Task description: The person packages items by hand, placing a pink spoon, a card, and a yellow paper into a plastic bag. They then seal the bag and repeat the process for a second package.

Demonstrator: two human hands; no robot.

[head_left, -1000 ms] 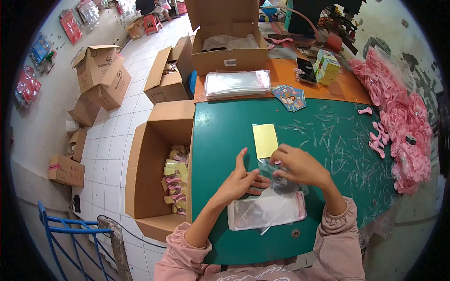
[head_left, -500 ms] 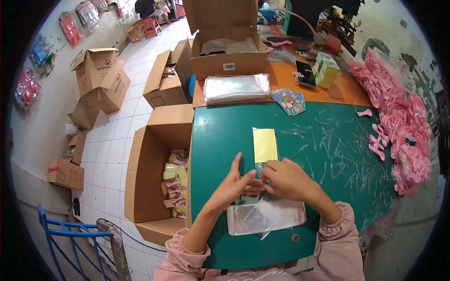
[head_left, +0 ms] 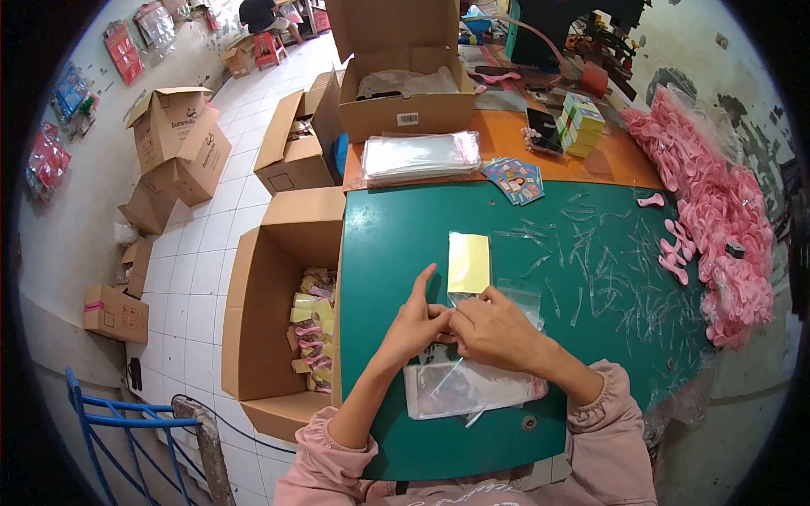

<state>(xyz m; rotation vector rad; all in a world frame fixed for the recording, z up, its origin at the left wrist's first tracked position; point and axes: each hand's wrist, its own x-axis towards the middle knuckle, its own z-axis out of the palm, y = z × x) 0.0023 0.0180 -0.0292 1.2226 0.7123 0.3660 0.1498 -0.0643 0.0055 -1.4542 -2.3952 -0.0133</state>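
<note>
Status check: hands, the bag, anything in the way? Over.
Left hand and right hand both pinching near end of clear bag. Yellow card inside, bag flat on green table. Bag stack under the wrists; pink pile off right, apart.

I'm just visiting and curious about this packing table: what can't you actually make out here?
Head view:
- What the left hand and right hand pinch between them: hidden by their own fingers.
- Print on the small cards: too small.
- Inside of the far cardboard box: mostly hidden by its front wall.
</note>
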